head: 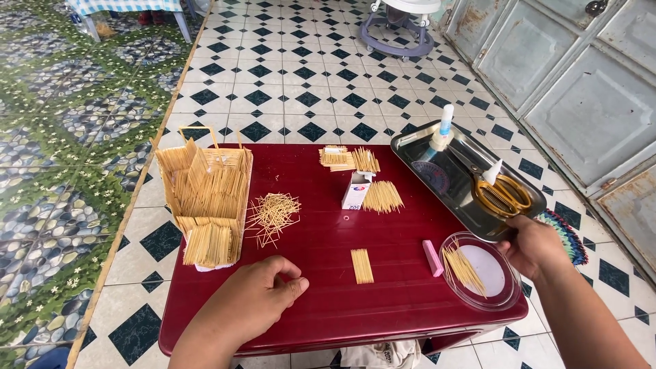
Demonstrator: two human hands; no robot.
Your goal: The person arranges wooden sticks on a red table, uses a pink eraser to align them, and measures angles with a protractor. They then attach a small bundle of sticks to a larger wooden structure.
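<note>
My left hand (263,292) rests on the dark red table (321,301) near its front edge, fingers curled, thumb against the forefinger; whether it pinches anything I cannot tell. A small glued panel of toothpicks (361,266) lies just right of it. My right hand (534,244) grips the near corner of a metal tray (437,158) at the table's right side. Beside that hand sits a clear round dish (493,273) with loose toothpicks (462,266) in it. A pink eraser-like block (432,257) lies to the left of the dish.
A toothpick house model (205,198) stands at the table's left, with a loose toothpick heap (273,215) beside it. A small white box (357,190) and toothpick bundles (383,197) sit mid-table. The tray holds yellow scissors (502,195) and a glue bottle (443,133). Tiled floor surrounds the table.
</note>
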